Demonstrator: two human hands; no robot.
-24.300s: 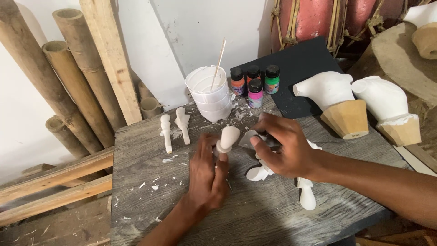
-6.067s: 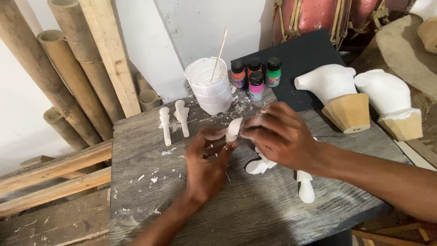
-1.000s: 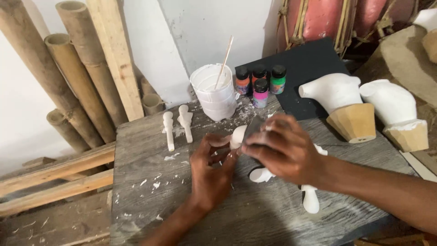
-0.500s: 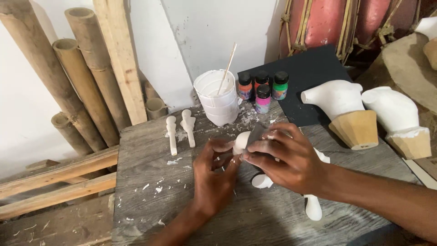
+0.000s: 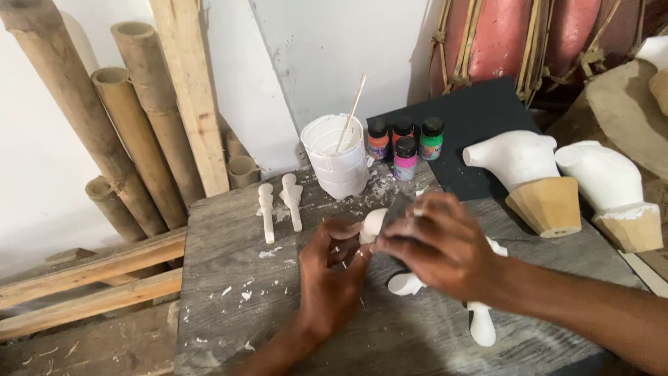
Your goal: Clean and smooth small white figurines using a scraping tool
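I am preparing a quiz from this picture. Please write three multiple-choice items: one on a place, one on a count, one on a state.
1. Where does the white cup stand?
A. left of the paint bottles
B. on the floor
C. on the black board

2. How many paint bottles show?
A. two
B. four
C. six

3. What do the left hand and right hand do?
A. rest flat
B. hold a white piece together
C. grip the stick

Answers: 1 A, beside them on the table; 2 B, four caps; 3 B, both hands' fingers meet on it.

Clutter on a grey wooden table (image 5: 229,327)
White tub (image 5: 339,160) with a stick, four small paint bottles (image 5: 405,141), two white figures (image 5: 280,203), two white busts on wooden bases (image 5: 563,184), bamboo poles (image 5: 111,118) leaning left
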